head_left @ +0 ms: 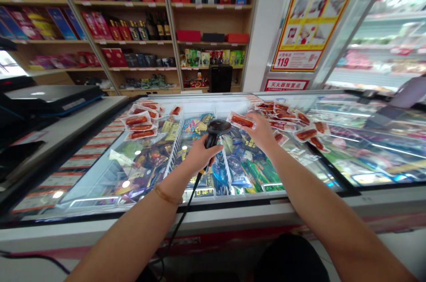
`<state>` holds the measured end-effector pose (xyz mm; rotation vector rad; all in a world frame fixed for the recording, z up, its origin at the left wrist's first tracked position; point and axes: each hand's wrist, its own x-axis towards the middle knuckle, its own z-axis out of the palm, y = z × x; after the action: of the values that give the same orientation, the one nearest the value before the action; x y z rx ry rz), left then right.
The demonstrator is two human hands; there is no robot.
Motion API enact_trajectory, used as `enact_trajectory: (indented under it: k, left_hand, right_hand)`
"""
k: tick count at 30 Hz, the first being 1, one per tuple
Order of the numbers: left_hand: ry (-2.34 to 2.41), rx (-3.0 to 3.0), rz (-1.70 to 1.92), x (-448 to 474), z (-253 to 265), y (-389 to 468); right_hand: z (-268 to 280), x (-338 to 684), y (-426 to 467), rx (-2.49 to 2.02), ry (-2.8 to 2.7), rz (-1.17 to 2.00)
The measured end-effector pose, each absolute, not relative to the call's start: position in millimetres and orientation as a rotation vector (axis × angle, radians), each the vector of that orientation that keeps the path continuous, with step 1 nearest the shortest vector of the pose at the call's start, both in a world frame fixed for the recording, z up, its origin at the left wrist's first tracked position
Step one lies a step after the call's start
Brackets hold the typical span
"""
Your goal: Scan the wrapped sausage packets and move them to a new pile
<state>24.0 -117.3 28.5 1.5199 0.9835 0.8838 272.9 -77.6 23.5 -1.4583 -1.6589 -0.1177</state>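
Observation:
My left hand is wrapped round the grip of a black barcode scanner, whose cable runs down toward me. In my right hand is a clear vacuum pack of sausage, held by its right end just right of the scanner head. Beyond and beside my right hand lies a loose pile of similar sausage packs on the freezer's glass top. To the left sits a smaller group of sausage packs, with one single pack apart from it.
A chest freezer with a glass lid spans the front, bagged goods showing inside. On the left counter stands a flat black device. Shelves of boxes and bottles line the back wall. A red and yellow poster hangs at right.

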Motion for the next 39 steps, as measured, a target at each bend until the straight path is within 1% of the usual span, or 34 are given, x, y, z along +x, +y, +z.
enact_trajectory:
  k: [9, 17, 23, 27, 32, 36, 39]
  left_hand:
    - [1.006, 1.404, 0.902, 25.8, 34.4, -121.5]
    - [1.008, 1.485, 0.914, 27.8, 33.7, -123.5]
    - [1.116, 1.284, 1.072, 17.3, 61.1, -123.1]
    - [1.136, 1.243, 1.205, -17.2, 83.6, -121.6]
    - [1.226, 1.103, 1.403, -83.6, 93.3, -118.8]
    - [1.310, 1.008, 1.499, -134.4, 97.4, -116.8]
    - [1.353, 0.997, 1.523, -161.9, 101.5, -116.9]
  right_hand:
    - [35.4, 264.0, -88.8, -1.517, -1.738, -0.083]
    - [17.4, 262.4, -78.3, -1.479, -1.769, -0.102]
    - [12.4, 235.1, -67.4, -1.470, -1.772, -0.018]
    - [30.0, 192.2, -42.4, -1.370, -1.754, 0.089]
    - [63.2, 103.9, 13.7, -1.222, -1.759, 0.332]
    - [84.2, 25.2, 60.6, -1.248, -1.743, 0.409]
    - [89.6, -20.7, 87.3, -1.267, -1.719, 0.508]
